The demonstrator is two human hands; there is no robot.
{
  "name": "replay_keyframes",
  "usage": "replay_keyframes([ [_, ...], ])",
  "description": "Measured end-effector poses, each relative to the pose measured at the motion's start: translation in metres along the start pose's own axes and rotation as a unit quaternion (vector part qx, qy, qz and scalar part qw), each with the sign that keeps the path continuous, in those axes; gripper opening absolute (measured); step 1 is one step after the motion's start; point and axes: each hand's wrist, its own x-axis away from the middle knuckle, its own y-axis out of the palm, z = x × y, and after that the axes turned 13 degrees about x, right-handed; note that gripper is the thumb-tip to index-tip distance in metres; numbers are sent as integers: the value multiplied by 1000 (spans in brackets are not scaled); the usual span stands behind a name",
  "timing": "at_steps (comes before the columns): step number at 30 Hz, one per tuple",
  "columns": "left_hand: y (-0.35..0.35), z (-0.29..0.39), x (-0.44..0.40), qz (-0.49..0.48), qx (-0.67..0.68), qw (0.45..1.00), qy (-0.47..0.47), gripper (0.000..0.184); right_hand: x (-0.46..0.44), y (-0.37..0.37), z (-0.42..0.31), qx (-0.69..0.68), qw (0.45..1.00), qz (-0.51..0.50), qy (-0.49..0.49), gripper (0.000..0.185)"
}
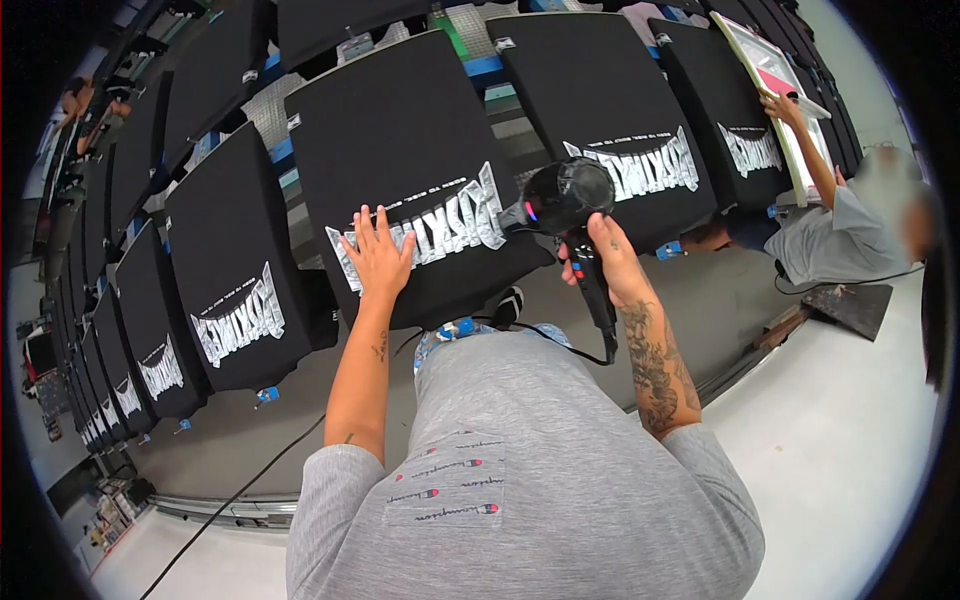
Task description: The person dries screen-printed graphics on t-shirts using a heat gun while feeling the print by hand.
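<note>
My right hand (614, 258) is wrapped round the handle of a black hair dryer (562, 196). The dryer's nozzle points left, close over the right end of the white and grey lettering (450, 228) printed on a black T-shirt (395, 120). That shirt is stretched flat over a board in front of me. My left hand (380, 255) lies on the left part of the same print, fingers spread and palm down, covering some letters. A cord hangs from the dryer's handle and runs behind my body.
Black shirts with the same print (235, 318) lie on boards in a long row to both sides. At right, another person (840, 235) holds a white-framed screen (775, 95) over a board. A black cord (235, 500) crosses the floor at lower left.
</note>
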Motion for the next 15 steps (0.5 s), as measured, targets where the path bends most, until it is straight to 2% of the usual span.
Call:
replay_keyframes([
  [3, 16, 40, -14, -3, -4, 1000, 10, 76, -5, -21, 2, -20, 1000, -22, 2, 59],
  [6, 36, 54, -22, 12, -16, 1000, 10, 77, -2, -53, 0, -6, 1000, -4, -18, 60],
  [10, 44, 54, -19, 12, -16, 1000, 6, 81, 7, -121, 5, 12, 995, 93, -13, 62],
  [13, 44, 54, -19, 1, -31, 1000, 0, 82, 10, -170, 7, -27, 987, 154, -23, 55],
  [15, 40, 56, -22, -1, -27, 1000, 5, 82, 11, -186, 5, 17, 981, 188, -33, 52],
])
